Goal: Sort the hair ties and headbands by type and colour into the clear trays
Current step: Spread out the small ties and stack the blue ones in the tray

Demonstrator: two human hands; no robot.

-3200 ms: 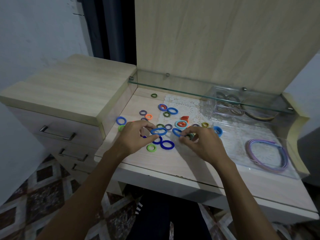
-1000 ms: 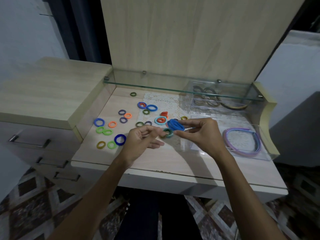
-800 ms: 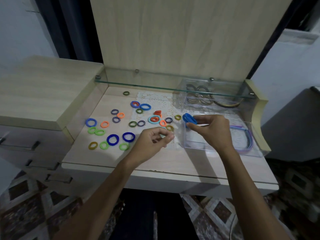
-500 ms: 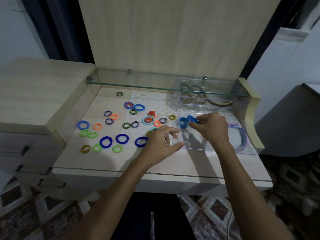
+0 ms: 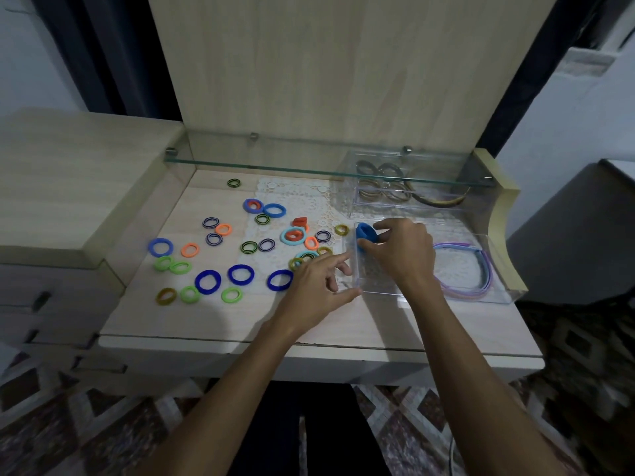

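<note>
While the right hand pinches a bunch of blue hair ties over the clear tray beneath it, the left hand rests relaxed, steadying the tray's near corner. Soft, light and springy, the ties seem best pinched together.

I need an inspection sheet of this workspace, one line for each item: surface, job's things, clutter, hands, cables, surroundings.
Surface: pale wooden desk top, with a lace mat at the back.
Job's things: loose hair ties in many colours at left; near clear tray at right holding pastel headbands; rear clear tray with dull-coloured ties and a headband.
Clutter: nothing seen.
Hands: right hand grips bunched blue hair ties over the near tray; left hand at the tray's left wall, fingers loosely extended, holding nothing.
Cables: nothing seen.
Surroundings: glass shelf, drawer unit at left, patterned floor.
</note>
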